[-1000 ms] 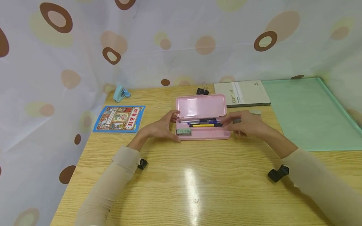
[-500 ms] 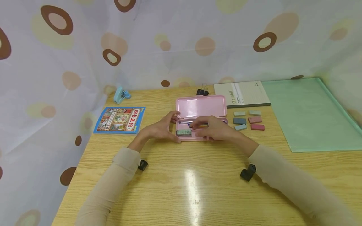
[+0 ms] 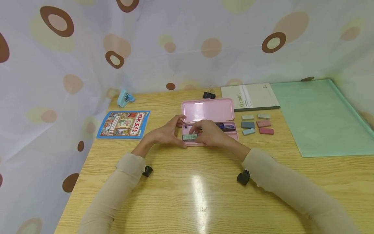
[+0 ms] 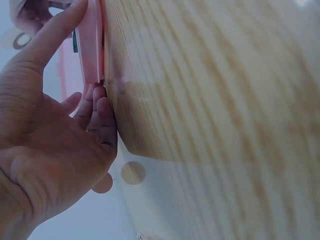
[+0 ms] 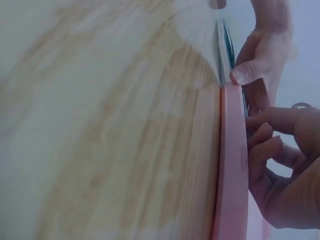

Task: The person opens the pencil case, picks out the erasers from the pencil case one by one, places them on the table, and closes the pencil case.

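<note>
An open pink pencil case (image 3: 217, 139) lies at the table's middle, its lid (image 3: 207, 110) folded back. Pens (image 3: 226, 127) lie along its far side and a green eraser (image 3: 189, 137) sits in its left end. My left hand (image 3: 177, 130) grips the case's left end, index finger at the hinge corner and thumb at the front corner; the left wrist view shows it (image 4: 75, 95) against the pink rim (image 4: 91, 45). My right hand (image 3: 196, 131) hovers over the case beside the green eraser, fingers (image 5: 262, 142) curled inside the rim (image 5: 232, 165). Whether they pinch anything is hidden.
Several small erasers (image 3: 257, 124), grey-blue and pink, lie right of the case. Behind them is a Gambit notebook (image 3: 249, 96) and a black binder clip (image 3: 209, 94). A green mat (image 3: 318, 117) covers the right side. A blue picture book (image 3: 124, 123) and a blue stapler (image 3: 125, 97) lie left.
My right hand has moved left from the erasers beside the case to over the case's left end, uncovering the erasers. The left hand and the case have stayed put.
</note>
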### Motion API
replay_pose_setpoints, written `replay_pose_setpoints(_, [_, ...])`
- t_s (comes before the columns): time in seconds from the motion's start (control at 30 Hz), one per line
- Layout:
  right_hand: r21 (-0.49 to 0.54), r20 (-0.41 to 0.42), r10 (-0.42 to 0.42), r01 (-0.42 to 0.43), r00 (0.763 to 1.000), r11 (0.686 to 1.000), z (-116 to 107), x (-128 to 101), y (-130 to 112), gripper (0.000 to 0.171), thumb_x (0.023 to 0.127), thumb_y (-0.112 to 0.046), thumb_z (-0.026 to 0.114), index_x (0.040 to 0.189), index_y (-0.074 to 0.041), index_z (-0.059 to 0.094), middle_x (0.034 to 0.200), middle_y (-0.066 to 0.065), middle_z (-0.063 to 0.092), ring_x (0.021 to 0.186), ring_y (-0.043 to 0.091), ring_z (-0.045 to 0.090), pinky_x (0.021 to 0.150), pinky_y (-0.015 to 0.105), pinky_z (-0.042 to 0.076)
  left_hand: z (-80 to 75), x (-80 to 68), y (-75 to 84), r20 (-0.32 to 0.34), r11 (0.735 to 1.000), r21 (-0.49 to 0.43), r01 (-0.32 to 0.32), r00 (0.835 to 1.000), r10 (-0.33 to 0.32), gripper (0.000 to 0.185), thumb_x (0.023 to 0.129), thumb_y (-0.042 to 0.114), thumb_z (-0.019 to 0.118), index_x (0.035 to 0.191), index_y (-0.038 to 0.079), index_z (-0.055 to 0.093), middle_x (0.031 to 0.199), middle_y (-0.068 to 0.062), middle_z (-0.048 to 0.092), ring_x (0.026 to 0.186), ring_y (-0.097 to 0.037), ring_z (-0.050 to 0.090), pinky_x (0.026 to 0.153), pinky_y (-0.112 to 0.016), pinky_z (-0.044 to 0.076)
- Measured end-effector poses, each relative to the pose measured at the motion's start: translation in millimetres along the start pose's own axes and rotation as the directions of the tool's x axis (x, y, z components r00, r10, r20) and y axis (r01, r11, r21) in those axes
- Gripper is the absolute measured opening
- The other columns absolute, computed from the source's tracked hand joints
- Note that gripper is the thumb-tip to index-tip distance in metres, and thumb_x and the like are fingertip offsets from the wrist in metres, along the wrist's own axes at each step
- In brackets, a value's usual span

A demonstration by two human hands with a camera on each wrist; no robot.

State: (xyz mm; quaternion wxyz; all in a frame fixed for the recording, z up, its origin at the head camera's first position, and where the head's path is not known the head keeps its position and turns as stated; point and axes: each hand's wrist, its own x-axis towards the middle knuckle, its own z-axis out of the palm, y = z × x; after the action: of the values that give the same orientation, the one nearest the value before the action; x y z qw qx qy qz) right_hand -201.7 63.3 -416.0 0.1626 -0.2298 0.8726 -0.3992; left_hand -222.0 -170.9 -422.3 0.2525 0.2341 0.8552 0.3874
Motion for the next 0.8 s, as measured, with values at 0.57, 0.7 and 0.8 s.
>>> replay_pose_setpoints(0.57, [0.104, -0.071, 0.078, -0.070, 0.994, 0.992, -45.8, -38.0, 26.5, 0.025, 0.082, -0.005, 0.076, 0.107, -0.010, 0.077, 0.105, 0.008, 0.071, 0.082, 0.022, 0.055, 0.070, 0.031, 0.047, -1.5, -0.5, -0.9, -0.007, 1.000, -0.006, 0.009, 1.000, -0.009, 0.117, 0.074, 0.022, 0.095, 0.161, 0.014, 0.018, 0.151, -0.014, 0.039, 0.140, -0.029, 0.039, 0.123, -0.043, 0.031])
replay_pose_setpoints(0.7, [0.091, -0.098, 0.108, -0.100, 0.989, 0.991, -62.8, -53.7, 39.2, 0.023, 0.085, -0.007, 0.078, 0.108, -0.009, 0.077, 0.109, 0.012, 0.068, 0.081, 0.023, 0.052, 0.061, 0.027, 0.043, -1.2, -0.6, -0.4, -0.009, 1.000, -0.005, 0.009, 1.000, -0.009, 0.117, 0.074, 0.022, 0.096, 0.161, 0.014, 0.018, 0.151, -0.014, 0.039, 0.140, -0.029, 0.039, 0.123, -0.043, 0.031])
replay_pose_setpoints(0.8, [0.066, -0.122, 0.128, -0.120, 0.984, 0.991, -75.9, -67.9, 50.5, 0.025, 0.086, -0.008, 0.077, 0.111, -0.010, 0.077, 0.113, 0.012, 0.068, 0.082, 0.020, 0.053, 0.058, 0.025, 0.043, -0.3, -0.3, -0.8, -0.008, 1.000, -0.005, 0.012, 1.000, -0.012, 0.117, 0.074, 0.022, 0.095, 0.161, 0.014, 0.018, 0.151, -0.014, 0.039, 0.140, -0.029, 0.039, 0.123, -0.042, 0.031])
